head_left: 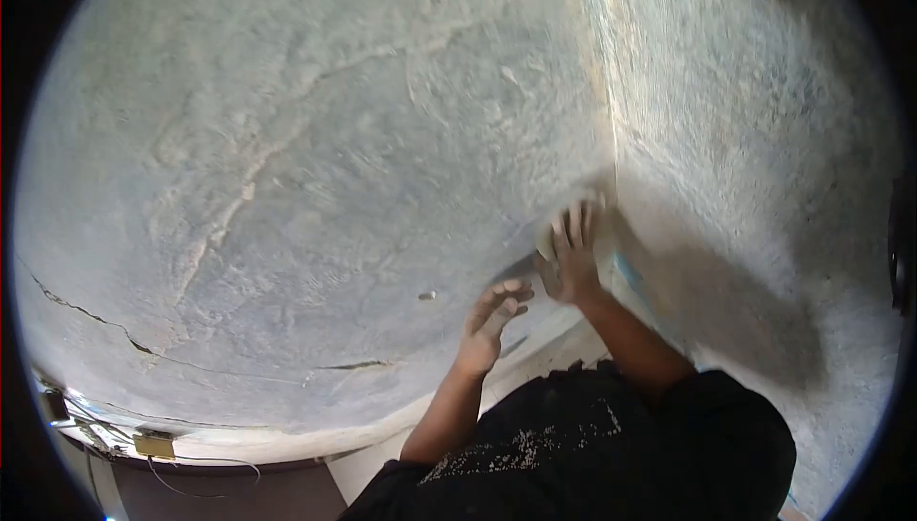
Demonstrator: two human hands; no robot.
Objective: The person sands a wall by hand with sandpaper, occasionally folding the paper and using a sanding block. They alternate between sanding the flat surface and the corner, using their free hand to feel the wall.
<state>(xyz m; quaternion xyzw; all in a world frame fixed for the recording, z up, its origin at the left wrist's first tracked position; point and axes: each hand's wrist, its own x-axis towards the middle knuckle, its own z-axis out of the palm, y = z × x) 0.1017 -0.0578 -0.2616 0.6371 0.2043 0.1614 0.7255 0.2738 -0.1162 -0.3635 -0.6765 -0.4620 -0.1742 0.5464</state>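
My right hand [571,258] is up against the rough grey wall [382,187], close to the corner. Its fingers lie over a pale, rounded, flat piece [546,237], which is blurred and mostly covered, so its kind does not show. Lower and to the left, my left hand [495,322] is raised near the same wall. Its fingers are loosely curved with the thumb apart, and nothing shows in them. I cannot tell whether it touches the wall.
A second rough wall [755,168] meets the first at the corner, with my shadow on it. Cracks [105,320] run across the lower left wall, and a small hole [427,296] is nearby. A yellowish box [154,444] with loose wires is at the lower left.
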